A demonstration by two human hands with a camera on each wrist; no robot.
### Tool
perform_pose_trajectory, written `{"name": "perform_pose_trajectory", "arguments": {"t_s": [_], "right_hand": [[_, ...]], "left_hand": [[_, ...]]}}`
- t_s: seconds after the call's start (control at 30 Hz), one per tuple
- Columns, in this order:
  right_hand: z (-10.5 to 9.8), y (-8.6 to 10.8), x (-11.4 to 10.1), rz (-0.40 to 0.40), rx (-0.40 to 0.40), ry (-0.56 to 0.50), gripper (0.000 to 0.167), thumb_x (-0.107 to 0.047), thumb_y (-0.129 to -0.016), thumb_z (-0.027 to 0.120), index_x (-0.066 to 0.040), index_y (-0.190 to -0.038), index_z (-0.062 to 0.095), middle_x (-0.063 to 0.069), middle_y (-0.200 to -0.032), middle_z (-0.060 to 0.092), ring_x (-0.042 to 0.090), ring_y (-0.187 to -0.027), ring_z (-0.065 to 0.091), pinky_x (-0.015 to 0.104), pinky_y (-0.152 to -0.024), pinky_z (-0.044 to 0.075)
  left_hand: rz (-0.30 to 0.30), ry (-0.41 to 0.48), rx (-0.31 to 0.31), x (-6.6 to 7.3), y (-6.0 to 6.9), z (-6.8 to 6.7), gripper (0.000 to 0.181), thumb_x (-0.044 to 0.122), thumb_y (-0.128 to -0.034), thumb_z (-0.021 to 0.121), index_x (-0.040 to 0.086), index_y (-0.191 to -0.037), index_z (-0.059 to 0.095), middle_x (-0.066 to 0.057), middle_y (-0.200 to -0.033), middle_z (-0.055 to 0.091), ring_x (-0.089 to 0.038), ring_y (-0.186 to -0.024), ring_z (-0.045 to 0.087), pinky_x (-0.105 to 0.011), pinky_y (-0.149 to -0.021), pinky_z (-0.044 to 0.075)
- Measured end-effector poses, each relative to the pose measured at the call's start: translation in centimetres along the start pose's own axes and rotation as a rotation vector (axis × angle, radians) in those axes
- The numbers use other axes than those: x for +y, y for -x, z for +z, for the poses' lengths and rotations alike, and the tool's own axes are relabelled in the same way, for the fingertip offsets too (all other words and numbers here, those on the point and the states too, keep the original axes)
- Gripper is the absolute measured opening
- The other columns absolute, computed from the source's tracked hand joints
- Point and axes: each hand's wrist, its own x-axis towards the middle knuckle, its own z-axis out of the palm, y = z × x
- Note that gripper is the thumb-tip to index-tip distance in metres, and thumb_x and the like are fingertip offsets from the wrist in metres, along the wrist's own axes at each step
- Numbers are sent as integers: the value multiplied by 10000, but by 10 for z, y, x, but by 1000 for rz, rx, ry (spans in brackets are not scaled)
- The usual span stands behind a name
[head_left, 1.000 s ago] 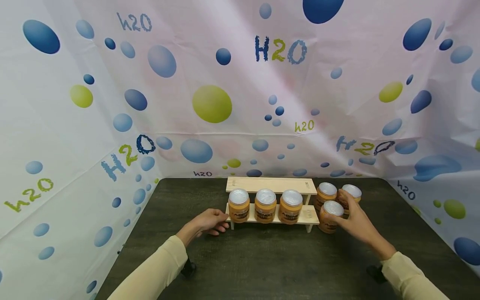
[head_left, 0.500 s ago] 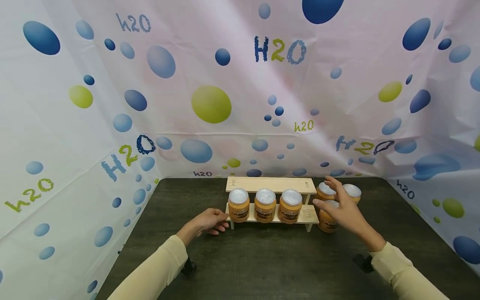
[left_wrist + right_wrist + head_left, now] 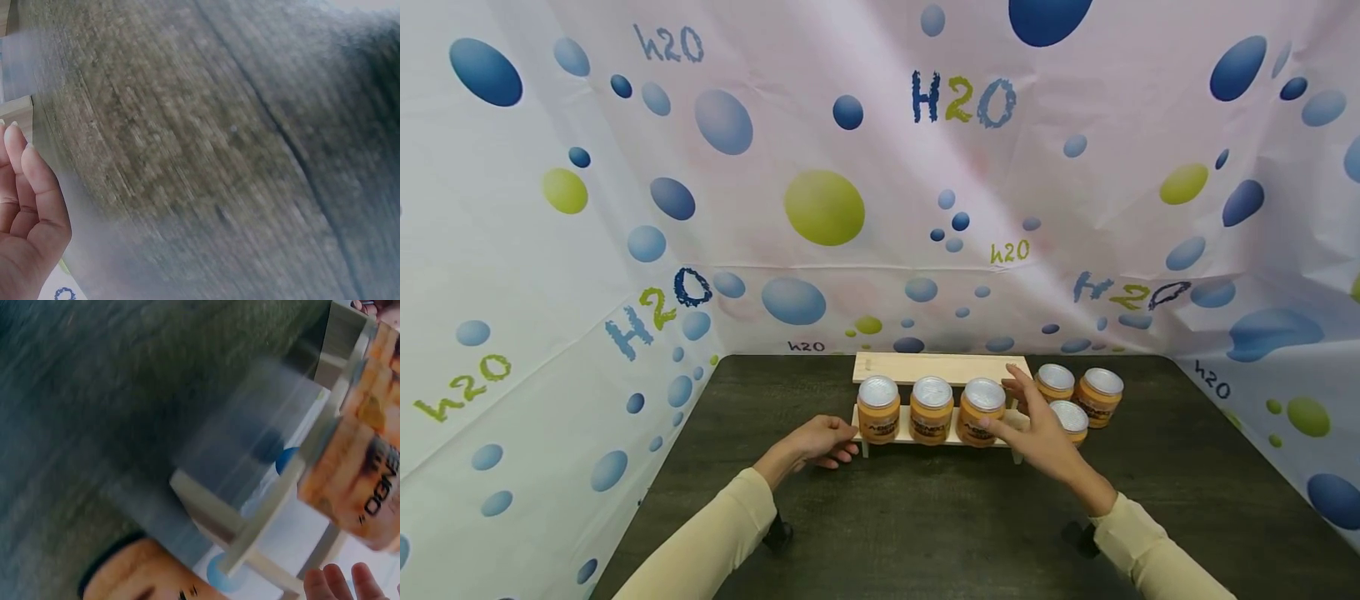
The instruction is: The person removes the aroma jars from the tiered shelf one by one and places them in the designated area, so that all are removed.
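Observation:
In the head view, a two-step wooden shelf [image 3: 943, 367] bears three orange jars with silvery lids on its lower step: a left jar [image 3: 878, 410], a middle jar [image 3: 931, 410] and a right jar [image 3: 973, 408]. My left hand [image 3: 816, 442] pinches the left end of the lower step between thumb and fingers. My right hand [image 3: 1037, 433] is by the right jar, thumb before it and the other fingers spread beyond its right side. Those fingertips [image 3: 337, 581] stand apart from that jar [image 3: 356, 481] in the right wrist view.
Several more matching jars stand on the dark table [image 3: 925, 525] right of the shelf: a back jar [image 3: 1055, 382], a far-right jar [image 3: 1099, 396] and a front jar [image 3: 1070, 417] partly behind my right hand. A printed curtain [image 3: 895, 150] encloses the table's back and sides.
My right hand has moved left from the loose jars on the table to the right jar on the lower step, holding nothing. My left hand has kept its place at the shelf's end.

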Motion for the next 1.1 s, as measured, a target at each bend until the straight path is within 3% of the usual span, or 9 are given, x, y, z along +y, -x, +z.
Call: {"name": "perform_pose_trajectory", "arguments": {"t_s": [0.4,0.6,0.73,1.1], "right_hand": [[19,1,13,52,5,-32,966,-296,-886,788,-125,-1606,167,240,-1472,443,461,-1335,468,678,-1036,402],[24,1,18,67,-16,-63,984,-294,-878,800,-138,-1607,157,216,-1456,447,417,-1281,543,513,-934,532],[27,0,19,55,-17,-62,984,-272,-881,798,-147,-1609,149,221,-1442,465,405,-1229,575,435,-853,547],[33,-2,21,14,-12,-66,1012,-166,-842,830,-133,-1599,159,260,-1425,460,432,-1229,567,510,-894,519]], "left_hand": [[24,-8,-12,-2,-1,0,268,297,-1057,524,69,-1025,660,-35,-909,699,-104,-735,656,-302,-664,569],[28,-11,-15,-2,-2,1,271,290,-1060,518,60,-1032,658,-35,-907,696,-105,-734,657,-301,-660,570],[30,-10,-16,-2,-1,0,278,293,-1059,521,51,-1045,658,-39,-912,698,-105,-735,659,-299,-662,572],[26,-8,-12,-3,-2,-1,287,306,-1058,522,54,-1058,660,-36,-912,697,-102,-740,659,-301,-664,574]]}}
